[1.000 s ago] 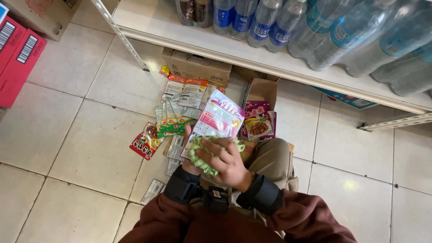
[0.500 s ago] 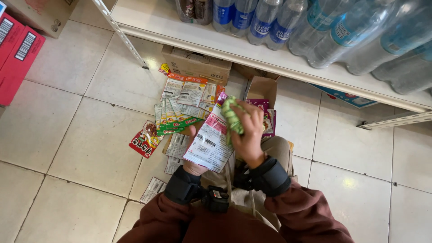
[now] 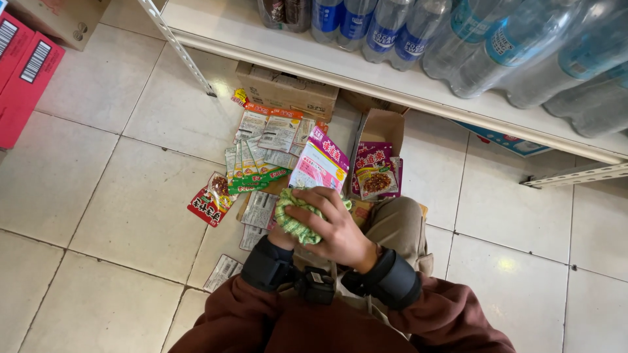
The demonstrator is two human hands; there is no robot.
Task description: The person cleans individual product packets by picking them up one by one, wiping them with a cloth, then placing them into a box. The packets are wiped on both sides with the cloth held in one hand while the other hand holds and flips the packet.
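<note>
My right hand (image 3: 337, 229) grips a crumpled green-and-white cloth (image 3: 294, 221) and presses it on the lower end of a pink-and-white snack packet (image 3: 320, 167). My left hand (image 3: 280, 236) is mostly hidden beneath the cloth and right hand; it appears to hold the packet from below. Both hands hover above my bent knee (image 3: 396, 222). Just right of the packet, purple packets (image 3: 374, 173) sit in an open cardboard box (image 3: 383, 125).
Several green, orange and red packets (image 3: 258, 157) lie spread on the tiled floor to the left. A closed carton (image 3: 288, 91) sits under the white shelf (image 3: 405, 72), which carries water bottles (image 3: 497, 46). Red boxes (image 3: 23, 72) stand at far left.
The packet has turned from its printed back to its pink front. My right hand with the cloth came down from the packet's top to its lower end.
</note>
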